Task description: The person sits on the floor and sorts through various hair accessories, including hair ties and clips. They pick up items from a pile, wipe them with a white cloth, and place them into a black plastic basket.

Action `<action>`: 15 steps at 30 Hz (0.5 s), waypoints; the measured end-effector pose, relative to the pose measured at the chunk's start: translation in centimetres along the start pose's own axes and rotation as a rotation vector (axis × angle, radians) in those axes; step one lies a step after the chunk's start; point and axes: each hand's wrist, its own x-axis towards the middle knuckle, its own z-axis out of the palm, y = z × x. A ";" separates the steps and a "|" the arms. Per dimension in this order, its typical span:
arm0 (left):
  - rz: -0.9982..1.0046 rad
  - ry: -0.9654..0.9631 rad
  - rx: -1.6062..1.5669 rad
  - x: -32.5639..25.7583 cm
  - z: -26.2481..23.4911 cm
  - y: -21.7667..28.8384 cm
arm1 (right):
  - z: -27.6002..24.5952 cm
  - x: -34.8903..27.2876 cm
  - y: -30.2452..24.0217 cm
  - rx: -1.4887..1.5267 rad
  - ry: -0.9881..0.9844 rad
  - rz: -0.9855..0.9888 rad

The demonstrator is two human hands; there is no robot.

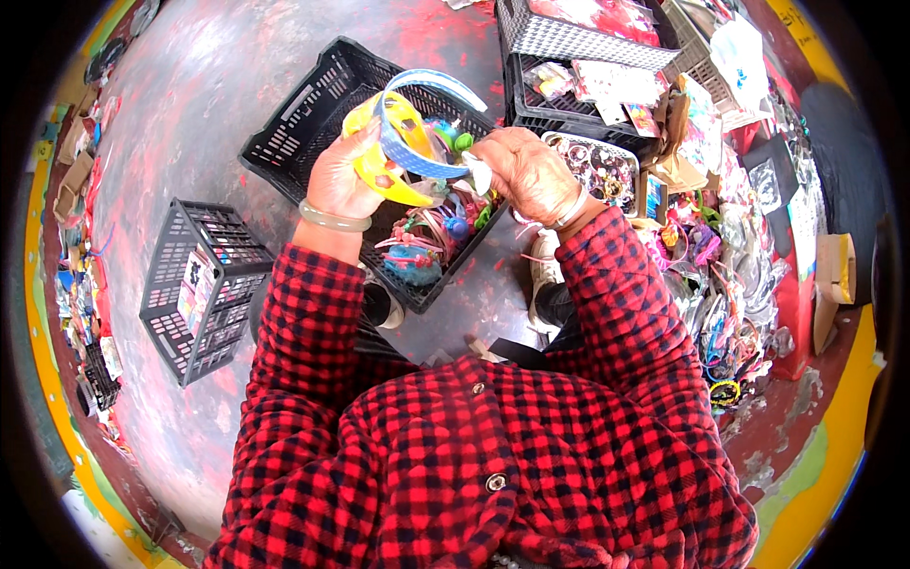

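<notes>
My left hand (343,180) is closed around a yellow headband (386,186) and a blue patterned headband (394,144), both curving up and to the right from its fingers. Opposite it, my right hand (528,171) pinches a small white piece (480,174), possibly cloth or paper, at the lower end of the blue headband. Whether that piece is joined to the headband I cannot tell. Beneath both hands stands a black plastic crate (299,119), with colourful hair accessories (417,248) heaped in its near right part.
A smaller black crate (204,284) stands at left on the stained floor (190,123). Stacked crates (559,104) with packages are at the far right. Beside them sit a tray of small rings (597,171), a cardboard box (678,171) and piled bagged accessories (725,313). My shoes (545,270) flank the crate.
</notes>
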 end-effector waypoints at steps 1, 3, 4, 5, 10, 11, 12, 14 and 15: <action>0.023 0.013 0.007 -0.2 -0.1 0.3 | -0.1 0.0 0.0 -0.025 -0.009 0.002; 0.066 0.035 0.018 -0.5 -0.2 0.8 | 0.1 -0.4 0.6 -0.076 -0.015 0.023; 0.086 0.044 0.022 -0.6 -0.2 1.1 | 0.0 -0.7 1.0 -0.103 -0.019 0.035; 0.111 0.035 0.079 -0.7 -0.3 1.6 | -0.4 -1.0 1.2 -0.071 -0.052 0.126; 0.274 0.332 0.222 0.1 -1.4 2.3 | -0.5 -2.5 2.9 -0.265 -0.227 0.561; 0.248 0.461 0.296 0.7 -3.4 2.0 | -0.4 -2.1 2.4 -0.246 -0.217 0.534; 0.219 0.593 0.368 1.1 -5.5 1.7 | -0.2 -1.7 1.8 -0.225 -0.208 0.508; 0.112 0.674 0.456 1.9 -6.9 0.2 | -0.5 -1.1 0.7 -0.147 -0.178 0.436; 0.125 0.724 0.445 2.6 -7.1 -1.2 | -0.3 -1.0 0.4 -0.152 -0.163 0.405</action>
